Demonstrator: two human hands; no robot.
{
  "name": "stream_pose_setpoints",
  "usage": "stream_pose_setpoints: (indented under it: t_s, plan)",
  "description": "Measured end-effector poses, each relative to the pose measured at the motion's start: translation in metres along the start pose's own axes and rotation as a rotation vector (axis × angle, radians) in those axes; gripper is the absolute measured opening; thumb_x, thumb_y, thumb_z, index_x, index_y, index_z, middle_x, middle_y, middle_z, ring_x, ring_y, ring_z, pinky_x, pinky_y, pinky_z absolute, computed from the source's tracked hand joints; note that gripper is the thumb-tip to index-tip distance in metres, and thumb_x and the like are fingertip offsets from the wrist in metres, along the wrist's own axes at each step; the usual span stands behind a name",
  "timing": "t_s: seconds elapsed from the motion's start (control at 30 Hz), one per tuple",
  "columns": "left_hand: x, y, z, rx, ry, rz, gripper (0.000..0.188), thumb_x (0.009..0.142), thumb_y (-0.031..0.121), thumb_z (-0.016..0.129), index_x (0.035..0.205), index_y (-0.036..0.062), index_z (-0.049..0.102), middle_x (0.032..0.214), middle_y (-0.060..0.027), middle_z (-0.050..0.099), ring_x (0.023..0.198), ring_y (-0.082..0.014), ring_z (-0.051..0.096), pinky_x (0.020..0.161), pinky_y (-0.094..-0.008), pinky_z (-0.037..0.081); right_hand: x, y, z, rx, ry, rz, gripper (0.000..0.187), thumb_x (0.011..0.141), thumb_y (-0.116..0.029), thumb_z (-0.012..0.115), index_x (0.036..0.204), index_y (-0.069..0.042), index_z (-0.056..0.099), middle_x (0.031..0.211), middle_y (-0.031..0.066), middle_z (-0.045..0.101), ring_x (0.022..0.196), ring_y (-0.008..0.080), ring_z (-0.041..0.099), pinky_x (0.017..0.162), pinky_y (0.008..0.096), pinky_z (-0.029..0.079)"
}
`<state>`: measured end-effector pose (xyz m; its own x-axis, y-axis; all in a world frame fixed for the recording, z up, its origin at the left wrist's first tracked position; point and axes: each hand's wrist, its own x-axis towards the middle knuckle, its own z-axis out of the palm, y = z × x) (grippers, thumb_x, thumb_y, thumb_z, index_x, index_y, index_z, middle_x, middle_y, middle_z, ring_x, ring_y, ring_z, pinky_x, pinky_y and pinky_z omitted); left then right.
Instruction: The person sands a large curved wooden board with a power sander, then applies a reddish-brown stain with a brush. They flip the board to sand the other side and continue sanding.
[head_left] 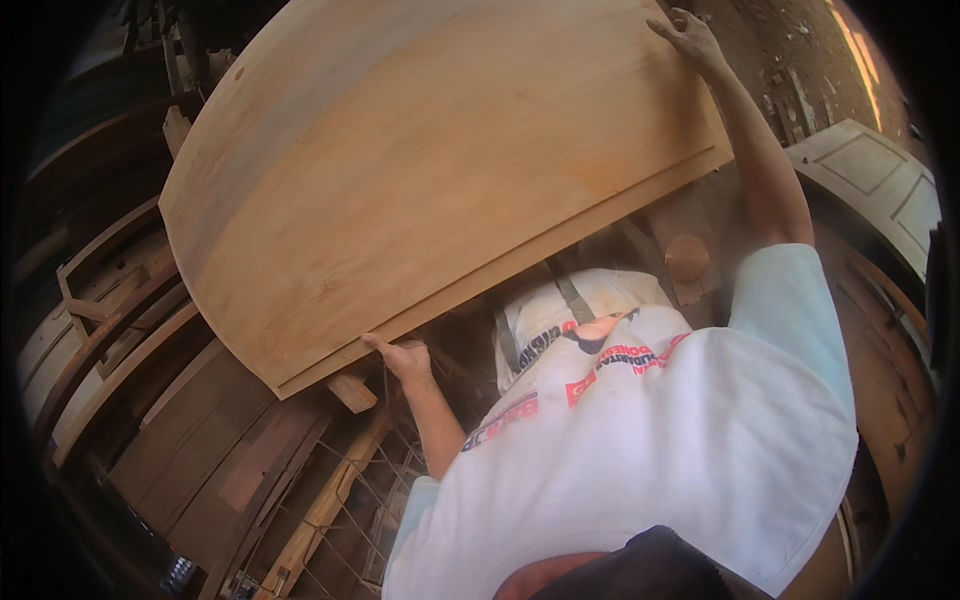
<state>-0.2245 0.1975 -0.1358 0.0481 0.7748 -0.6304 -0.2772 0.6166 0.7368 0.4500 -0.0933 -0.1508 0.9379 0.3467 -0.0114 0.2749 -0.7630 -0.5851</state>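
A large, smooth wooden panel (430,170) with a curved left side lies tilted across the upper middle, a narrow groove running along its near edge. My left hand (402,360) grips that near edge, thumb on top and the other fingers hidden underneath. At the far right, my right arm is stretched out and my right hand (690,38) curls its fingers over the panel's right edge. Below the panel, the end of a wooden block (352,392) sticks out near my left hand.
Curved wooden frames (110,330) and dark boards (215,440) are stacked at the left. A pale panelled door (870,175) leans at the right. A round wooden end (686,258) shows under the panel. Wire mesh (345,480) and a light wood strip (320,510) lie at lower left.
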Motion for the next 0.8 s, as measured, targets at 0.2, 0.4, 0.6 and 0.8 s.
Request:
stream_pose_setpoints:
  t_s: [0.2,0.4,0.6,0.8]
  plan:
    - [0.020,0.005,-0.019,0.076,-0.085,0.013,0.077,0.091,0.061,0.068,0.144,0.0101,0.047,0.139,-0.0038,0.056,0.120,-0.0206,0.057,0.094,-0.0322,0.053,-0.112,0.031,-0.053,0.125,-0.085,0.147,0.090,0.087,-0.061,0.073,0.142,0.007,0.054,0.128,0.0245,0.068,0.119,0.0322,0.067,0.101,0.0392,0.052]
    - [0.040,0.017,-0.025,0.207,-0.088,0.043,0.075,0.096,0.064,0.060,0.147,0.0109,0.044,0.138,-0.0050,0.051,0.116,-0.0194,0.054,0.092,-0.0320,0.050,-0.267,0.047,-0.064,0.064,0.092,0.259,0.078,0.089,-0.051,0.076,0.139,0.005,0.056,0.126,0.0253,0.066,0.117,0.0358,0.066,0.101,0.0422,0.051]
    - [0.029,0.015,-0.010,0.178,-0.056,0.045,0.074,0.097,0.062,0.059,0.149,0.0123,0.042,0.142,-0.0070,0.052,0.122,-0.0239,0.055,0.097,-0.0364,0.052,-0.387,0.002,-0.051,-0.105,-0.130,0.063,0.087,0.085,-0.044,0.079,0.151,0.000,0.043,0.147,0.0281,0.048,0.140,0.0403,0.044,0.114,0.0457,0.040]
    - [0.041,0.020,-0.026,0.171,-0.083,-0.005,0.078,0.098,0.063,0.056,0.150,0.0073,0.041,0.151,-0.0091,0.048,0.130,-0.0259,0.053,0.107,-0.0409,0.050,-0.393,-0.009,-0.044,0.070,-0.128,0.182,0.091,0.083,-0.042,0.080,0.154,-0.001,0.040,0.148,0.0287,0.048,0.138,0.0432,0.046,0.114,0.0477,0.040]
